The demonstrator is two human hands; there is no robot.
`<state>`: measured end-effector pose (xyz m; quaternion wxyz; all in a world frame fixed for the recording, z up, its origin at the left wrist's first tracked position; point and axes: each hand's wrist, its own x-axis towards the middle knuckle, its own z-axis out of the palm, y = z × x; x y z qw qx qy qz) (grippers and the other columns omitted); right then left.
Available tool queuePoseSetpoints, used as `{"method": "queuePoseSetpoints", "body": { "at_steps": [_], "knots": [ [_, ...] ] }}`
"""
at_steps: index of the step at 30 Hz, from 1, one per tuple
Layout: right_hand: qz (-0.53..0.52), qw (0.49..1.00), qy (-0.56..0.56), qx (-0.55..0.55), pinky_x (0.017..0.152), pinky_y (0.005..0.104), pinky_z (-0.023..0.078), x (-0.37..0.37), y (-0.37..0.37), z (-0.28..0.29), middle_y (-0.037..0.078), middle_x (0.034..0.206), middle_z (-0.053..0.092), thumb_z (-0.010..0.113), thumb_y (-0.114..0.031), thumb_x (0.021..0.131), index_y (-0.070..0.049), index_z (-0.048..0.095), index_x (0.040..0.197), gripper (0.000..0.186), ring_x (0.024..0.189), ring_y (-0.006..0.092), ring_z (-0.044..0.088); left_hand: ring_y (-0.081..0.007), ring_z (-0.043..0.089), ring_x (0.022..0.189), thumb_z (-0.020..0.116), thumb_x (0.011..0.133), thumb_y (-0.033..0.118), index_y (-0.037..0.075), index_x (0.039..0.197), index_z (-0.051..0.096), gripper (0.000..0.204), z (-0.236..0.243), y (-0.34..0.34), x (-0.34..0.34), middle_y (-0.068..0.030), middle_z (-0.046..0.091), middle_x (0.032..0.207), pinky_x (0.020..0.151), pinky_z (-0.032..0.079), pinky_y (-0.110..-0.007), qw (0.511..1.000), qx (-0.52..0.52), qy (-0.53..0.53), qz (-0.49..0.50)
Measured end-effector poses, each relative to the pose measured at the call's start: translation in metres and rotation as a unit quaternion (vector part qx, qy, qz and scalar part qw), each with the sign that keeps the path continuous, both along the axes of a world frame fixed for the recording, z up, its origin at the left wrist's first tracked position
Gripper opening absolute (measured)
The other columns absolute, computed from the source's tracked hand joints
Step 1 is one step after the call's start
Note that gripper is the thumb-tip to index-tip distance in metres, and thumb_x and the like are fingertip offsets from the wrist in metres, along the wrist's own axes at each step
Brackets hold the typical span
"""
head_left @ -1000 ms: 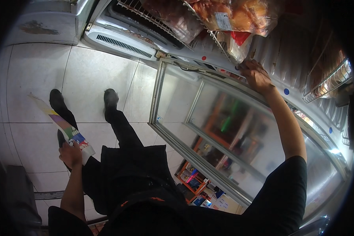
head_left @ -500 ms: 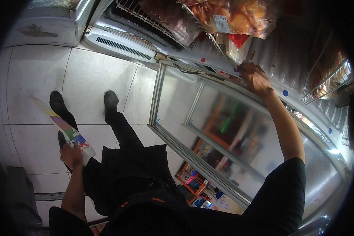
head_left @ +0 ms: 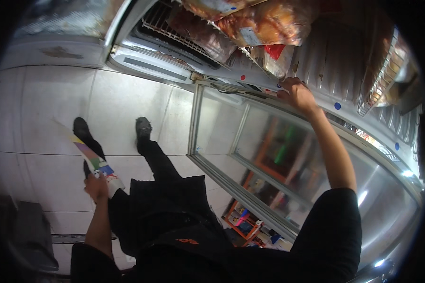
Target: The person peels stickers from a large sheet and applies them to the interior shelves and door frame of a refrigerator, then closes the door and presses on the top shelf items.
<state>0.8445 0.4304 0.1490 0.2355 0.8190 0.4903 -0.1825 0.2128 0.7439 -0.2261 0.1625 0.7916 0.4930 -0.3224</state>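
Note:
My left hand is closed around a long, flat printed packet, white with yellow, purple, green, blue and red areas, tapering to a pale tip over the floor. My right hand reaches to the pale inner rim of an opened fridge, its fingers bent and pressed together against it. A blue dot shows beside those fingertips; whatever lies between them is hidden. Along the same rim sit a red dot and larger blue dots. Just beyond the hand hangs a clear bag with a red patch.
Wire racks inside the fridge bear bags of orange-brown meat. Its glass door stands between my right arm and the tiled floor. A white appliance stands at upper left, a dark bin-like object at lower left.
The view has shifted a little, so the floor and my feet appear further right. My left hand keeps its hold on the packet; my right hand stays at the rim by the blue dot.

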Motion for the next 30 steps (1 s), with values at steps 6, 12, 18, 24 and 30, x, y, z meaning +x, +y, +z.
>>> {"method": "queuePoseSetpoints", "body": {
  "at_steps": [6, 12, 18, 24, 30],
  "knots": [
    [-0.231, 0.923, 0.186, 0.247, 0.075, 0.0432, 0.054, -0.199, 0.06, -0.029, 0.019, 0.093, 0.07, 0.071, -0.001, 0.086, 0.003, 0.07, 0.092, 0.007, 0.084, 0.0366, 0.067, -0.0332, 0.067, 0.104, 0.07, 0.09, 0.033, 0.001, 0.127, 0.064, 0.049, 0.0, 0.014, -0.021, -0.0177, 0.069, 0.115, 0.092, 0.053, -0.048, 0.894, -0.196, -0.287, 0.284],
    [-0.314, 0.783, 0.4, 0.357, 0.097, 0.0428, 0.051, -0.418, 0.159, -0.038, 0.016, 0.117, 0.07, 0.073, -0.013, 0.092, -0.004, 0.072, 0.119, 0.029, 0.113, 0.0355, 0.064, -0.0166, 0.068, 0.102, 0.07, 0.093, 0.002, -0.001, 0.126, 0.06, 0.035, 0.259, 0.085, 0.049, -0.0079, 0.067, 0.118, 0.09, 0.056, -0.033, 0.676, -0.426, -0.417, 0.432],
    [-0.231, 0.8, 0.269, 0.484, 0.096, 0.0394, 0.05, -0.457, 0.257, 0.04, 0.015, 0.121, 0.065, 0.08, -0.017, 0.085, -0.004, 0.071, 0.124, 0.042, 0.108, 0.0343, 0.062, -0.0181, 0.069, 0.098, 0.072, 0.091, 0.005, -0.003, 0.13, 0.056, 0.042, 0.371, 0.127, 0.057, -0.0118, 0.067, 0.115, 0.081, 0.06, -0.033, 0.646, -0.501, -0.435, 0.378],
    [-0.3, 0.725, 0.305, 0.54, 0.085, 0.0317, 0.054, -0.473, 0.267, 0.088, 0.014, 0.123, 0.062, 0.079, -0.01, 0.087, -0.003, 0.068, 0.131, 0.046, 0.104, 0.0233, 0.063, -0.0154, 0.069, 0.097, 0.073, 0.094, 0.009, -0.002, 0.125, 0.06, 0.035, 0.449, 0.139, 0.082, -0.0093, 0.068, 0.112, 0.08, 0.059, -0.031, 0.689, -0.475, -0.468, 0.284],
    [-0.396, 0.647, 0.345, 0.553, 0.081, 0.0276, 0.055, -0.488, 0.269, 0.129, 0.012, 0.121, 0.065, 0.074, -0.007, 0.091, -0.001, 0.067, 0.132, 0.041, 0.096, 0.0153, 0.066, -0.0167, 0.07, 0.098, 0.074, 0.094, 0.009, -0.002, 0.123, 0.061, 0.034, 0.488, 0.127, 0.087, -0.0109, 0.07, 0.113, 0.082, 0.059, -0.032, 0.638, -0.513, -0.508, 0.27]
  ]
}}
